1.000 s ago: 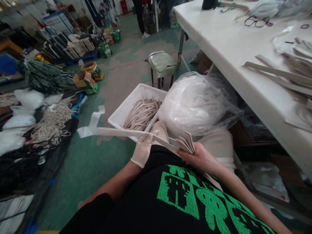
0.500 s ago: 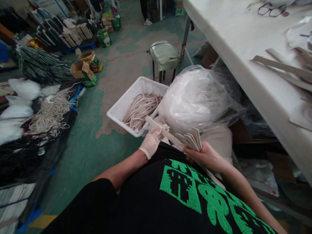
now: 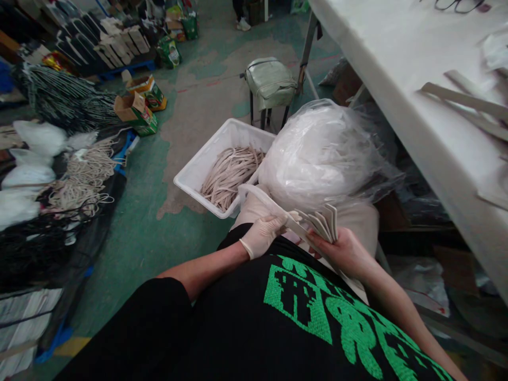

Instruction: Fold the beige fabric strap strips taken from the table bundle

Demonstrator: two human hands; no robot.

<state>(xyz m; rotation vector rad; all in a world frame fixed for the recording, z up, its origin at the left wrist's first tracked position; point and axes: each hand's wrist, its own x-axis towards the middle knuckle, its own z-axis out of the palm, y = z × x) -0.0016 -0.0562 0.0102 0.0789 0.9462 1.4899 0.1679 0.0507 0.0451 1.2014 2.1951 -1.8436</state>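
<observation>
My left hand (image 3: 262, 234), in a pale thin glove, is closed on a long, flat whitish strip (image 3: 266, 199). The strip's free end bends over beyond my fingers, above my knee. My bare right hand (image 3: 344, 253) grips several flat strips (image 3: 325, 222), whose ends fan upward out of the fist. The long strip runs from my left hand to my right and passes beneath the fanned ends. Part of my left fingertips is hidden behind it. Just past my knees stands a white plastic bin (image 3: 198, 190) with a heap of beige strips (image 3: 232, 174) in it.
A big clear plastic bag (image 3: 313, 153) of white material bulges beside the bin. Behind it is a stool (image 3: 270, 82) with a wrapped seat. A white table (image 3: 397, 69) with loose strips and glasses runs along the right. Cord bundles (image 3: 85, 174) and open cartons (image 3: 137, 114) lie left.
My left hand has slid along the long strip toward my right hand. The strip's free end now curves instead of lying straight. My right hand still holds the fanned strips.
</observation>
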